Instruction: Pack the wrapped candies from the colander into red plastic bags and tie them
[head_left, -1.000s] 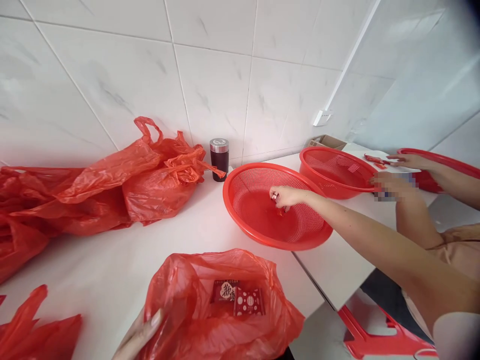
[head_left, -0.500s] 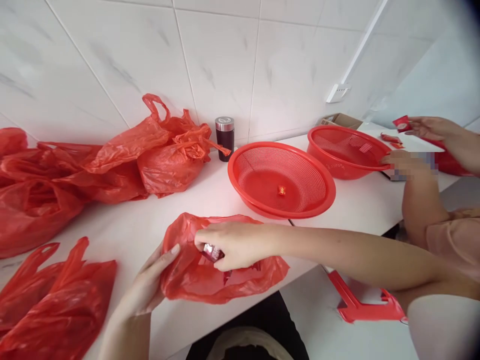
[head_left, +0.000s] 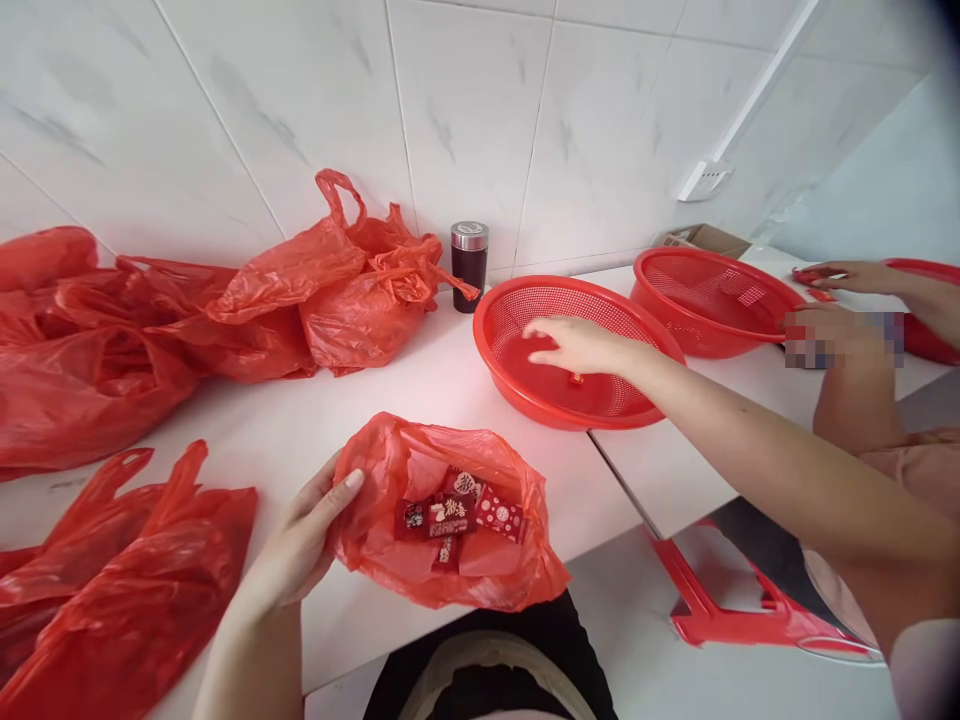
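Observation:
My left hand grips the left rim of an open red plastic bag at the table's front edge. Several red wrapped packets lie inside the bag. Over the nearer red mesh basket, my right hand reaches with fingers apart and nothing between them. Beneath that hand, a small orange-and-red packet lies on the basket's bottom.
Knotted red bags line the wall at left, with another red bag in front. A dark tumbler stands behind. At right are a second red basket, a cardboard box and another person's hands.
My right hand has left the bag, let go of the packet there and moved over the basket, its fingers now apart. The other person's raised hand has lowered.

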